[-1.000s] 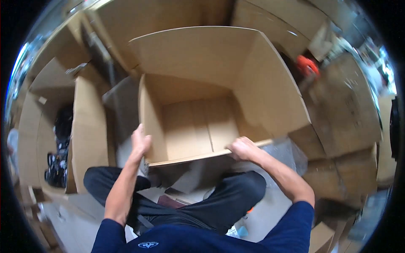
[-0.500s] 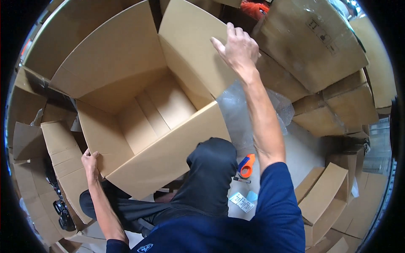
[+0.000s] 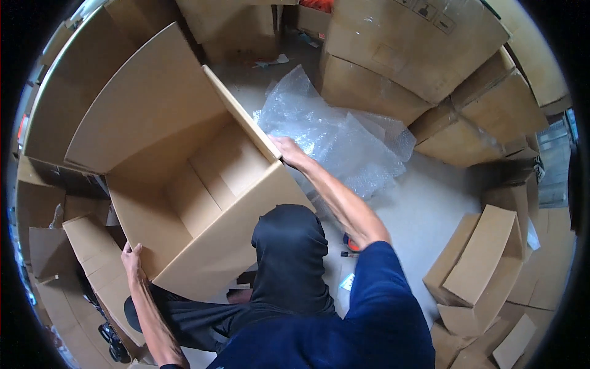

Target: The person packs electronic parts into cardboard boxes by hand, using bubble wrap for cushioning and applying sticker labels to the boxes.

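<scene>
A large open cardboard box stands tilted in front of me, its inside bare brown cardboard. My left hand pinches the near left wall, thumb over the rim and fingers outside. The far flap stands up. On the right, the side flap is folded down outside against its wall. My right hand lies against the outside of that flap near the right corner, fingers stretched and partly hidden by the cardboard. My bent knee is beside the near wall.
Crumpled bubble wrap lies on the floor beyond my right hand. Stacked cartons rise at the far right. A smaller open carton stands at the right. An orange tape dispenser is partly hidden by my right arm.
My right hand has moved down and left, and the right flap has gone from standing up to folded down outside. My left hand keeps its hold on the box.
</scene>
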Available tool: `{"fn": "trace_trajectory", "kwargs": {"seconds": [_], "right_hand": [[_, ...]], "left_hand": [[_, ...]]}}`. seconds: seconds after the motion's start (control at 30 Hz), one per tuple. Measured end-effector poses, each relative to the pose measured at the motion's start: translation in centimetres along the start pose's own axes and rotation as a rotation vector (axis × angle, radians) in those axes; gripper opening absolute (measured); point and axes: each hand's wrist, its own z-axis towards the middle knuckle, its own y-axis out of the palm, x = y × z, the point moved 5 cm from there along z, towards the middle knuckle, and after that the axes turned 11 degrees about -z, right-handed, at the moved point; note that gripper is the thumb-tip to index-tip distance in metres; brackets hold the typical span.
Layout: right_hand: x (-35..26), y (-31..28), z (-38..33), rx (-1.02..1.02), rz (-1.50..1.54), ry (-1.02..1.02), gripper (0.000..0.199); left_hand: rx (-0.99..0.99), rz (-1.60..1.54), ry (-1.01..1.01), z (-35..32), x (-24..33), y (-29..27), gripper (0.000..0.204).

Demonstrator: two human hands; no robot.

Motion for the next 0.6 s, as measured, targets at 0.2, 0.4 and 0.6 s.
{"fn": "trace_trajectory", "kwargs": {"seconds": [0.2, 0.4, 0.6], "right_hand": [[-3.5, -21.3, -11.8, 0.833, -1.150, 0.185, 0.099], [-4.3, -31.8, -18.2, 0.581, -0.330, 0.036, 0.015], [-34.3, -30.3, -17.9, 0.127, -0.383, -0.059, 0.036]], "left_hand": [[-0.189, 0.177, 0.126, 2.0, 6.1, 5.2, 0.042], [-0.327, 1.023, 0.247, 7.4, 7.1, 10.0, 0.035], [-0.536, 0.331, 0.831, -8.4, 26.8, 24.4, 0.066]]}}
